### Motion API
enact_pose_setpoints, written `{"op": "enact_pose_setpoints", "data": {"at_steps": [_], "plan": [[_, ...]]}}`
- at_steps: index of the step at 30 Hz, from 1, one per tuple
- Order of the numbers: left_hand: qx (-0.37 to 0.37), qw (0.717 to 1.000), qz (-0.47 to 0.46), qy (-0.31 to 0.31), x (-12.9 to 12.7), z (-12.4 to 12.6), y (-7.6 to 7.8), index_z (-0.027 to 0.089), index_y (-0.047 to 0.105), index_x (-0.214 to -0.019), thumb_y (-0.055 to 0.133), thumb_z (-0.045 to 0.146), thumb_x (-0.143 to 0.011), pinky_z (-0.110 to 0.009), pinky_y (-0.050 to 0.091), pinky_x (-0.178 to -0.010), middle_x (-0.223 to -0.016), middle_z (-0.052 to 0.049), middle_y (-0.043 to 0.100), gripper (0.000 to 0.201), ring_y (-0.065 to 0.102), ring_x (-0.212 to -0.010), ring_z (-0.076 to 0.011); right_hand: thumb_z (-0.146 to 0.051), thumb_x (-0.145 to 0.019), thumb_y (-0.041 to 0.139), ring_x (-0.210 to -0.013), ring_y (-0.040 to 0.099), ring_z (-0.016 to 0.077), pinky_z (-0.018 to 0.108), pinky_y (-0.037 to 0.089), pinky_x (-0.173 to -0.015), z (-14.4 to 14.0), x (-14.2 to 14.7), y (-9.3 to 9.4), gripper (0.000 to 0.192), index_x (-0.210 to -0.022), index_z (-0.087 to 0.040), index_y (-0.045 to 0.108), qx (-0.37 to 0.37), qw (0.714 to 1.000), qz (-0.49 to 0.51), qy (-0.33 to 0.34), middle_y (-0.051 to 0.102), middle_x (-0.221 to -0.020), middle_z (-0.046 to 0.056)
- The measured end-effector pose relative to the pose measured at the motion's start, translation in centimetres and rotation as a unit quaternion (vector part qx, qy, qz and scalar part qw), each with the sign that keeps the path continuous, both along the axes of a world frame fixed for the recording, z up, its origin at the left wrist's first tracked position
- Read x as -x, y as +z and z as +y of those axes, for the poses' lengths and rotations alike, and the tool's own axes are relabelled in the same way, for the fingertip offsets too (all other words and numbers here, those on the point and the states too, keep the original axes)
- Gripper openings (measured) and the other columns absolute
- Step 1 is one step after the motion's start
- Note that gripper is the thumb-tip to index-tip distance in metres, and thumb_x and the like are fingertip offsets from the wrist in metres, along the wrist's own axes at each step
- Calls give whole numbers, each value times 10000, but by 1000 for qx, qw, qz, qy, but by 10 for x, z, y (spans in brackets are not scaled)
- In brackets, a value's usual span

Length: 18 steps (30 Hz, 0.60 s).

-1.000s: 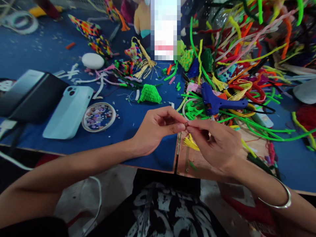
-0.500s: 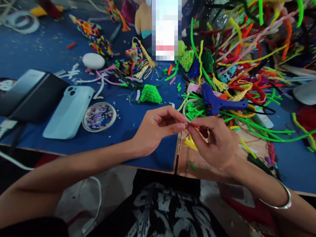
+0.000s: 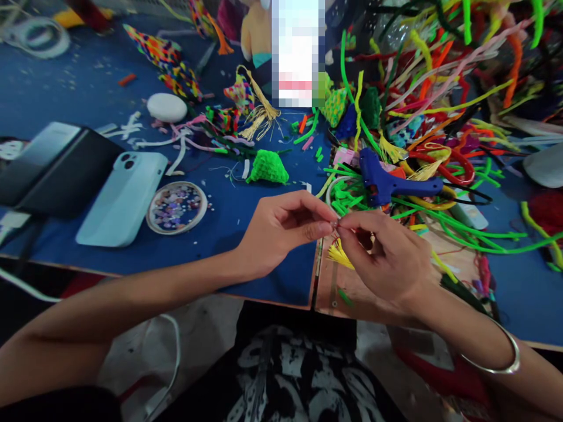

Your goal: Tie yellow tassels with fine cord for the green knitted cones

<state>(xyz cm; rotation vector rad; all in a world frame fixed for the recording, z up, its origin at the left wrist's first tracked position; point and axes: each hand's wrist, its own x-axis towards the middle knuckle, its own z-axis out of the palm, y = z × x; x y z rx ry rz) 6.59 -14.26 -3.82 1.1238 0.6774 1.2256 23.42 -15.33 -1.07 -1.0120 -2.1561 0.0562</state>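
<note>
My left hand [image 3: 285, 231] is closed in a pinch, thumb against forefinger, on a tiny pinkish bead [image 3: 335, 224]. Its fingertips meet those of my right hand [image 3: 387, 252], which is also pinched; what its fingers grip is too small and covered to make out. Below the right fingers a yellow tassel [image 3: 339, 255] shows over the wooden board; whether it hangs or lies there I cannot tell. To the left stands a round dish [image 3: 152, 220] of small mixed beads. A bright green fuzzy cone-like piece [image 3: 268, 167] lies just beyond my left hand.
A blue glue gun [image 3: 396, 186] lies on green pipe cleaners [image 3: 475, 231] beyond my right hand. A pale blue phone [image 3: 118, 205], a dark stand [image 3: 57, 170] and a white oval case [image 3: 167, 108] are at left. A heap of coloured pipe cleaners [image 3: 440, 88] fills the back right.
My right fingertips have shifted slightly and closed tighter against the left ones. A bit of red seen between the right fingers earlier is now mostly hidden.
</note>
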Motion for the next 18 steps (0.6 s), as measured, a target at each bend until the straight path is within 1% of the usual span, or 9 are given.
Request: {"op": "enact_pose_setpoints", "data": {"at_steps": [4,8,10,14,16,18], "plan": [[-75,995,56,32,1,0,0,202,702,-825,721,129,-732,-155,558,-692,-785,28,708,120,671,-739,-74,-90,-820,570,-469,536,53,221,337,-397,0,0,0,105,-807,-194,572,6,1000,0,8,701,-706,-24],[-143,981,112,63,0,0,5,185,685,-816,701,136,-749,-151,559,-677,-776,24,713,85,681,-739,-81,-83,-816,576,-489,559,58,226,335,-402,0,0,0,113,-808,-195,571,13,1000,7,15,710,-720,-19],[-178,967,161,86,1,-2,8,172,673,-802,694,140,-757,-143,554,-672,-764,21,716,59,682,-732,-79,-83,-819,581,-489,563,59,232,325,-395,0,1,1,116,-808,-198,577,18,1000,11,16,715,-725,-19],[-244,923,265,134,2,-6,12,167,673,-809,678,175,-781,-138,545,-688,-784,12,733,30,690,-737,-84,-109,-835,598,-472,562,61,243,319,-395,-2,1,2,99,-816,-206,600,31,999,26,12,728,-738,-19],[-261,909,289,151,2,-8,13,170,679,-815,676,184,-784,-136,543,-691,-797,11,740,34,694,-742,-87,-116,-834,608,-460,554,58,240,318,-391,-2,1,2,90,-820,-205,607,41,998,34,15,730,-742,-17],[-270,901,299,161,2,-9,13,168,678,-815,678,180,-781,-129,540,-684,-795,13,741,36,693,-734,-82,-112,-827,616,-460,549,55,229,319,-387,-2,1,2,92,-818,-204,611,56,997,49,18,726,-730,-17]]}}
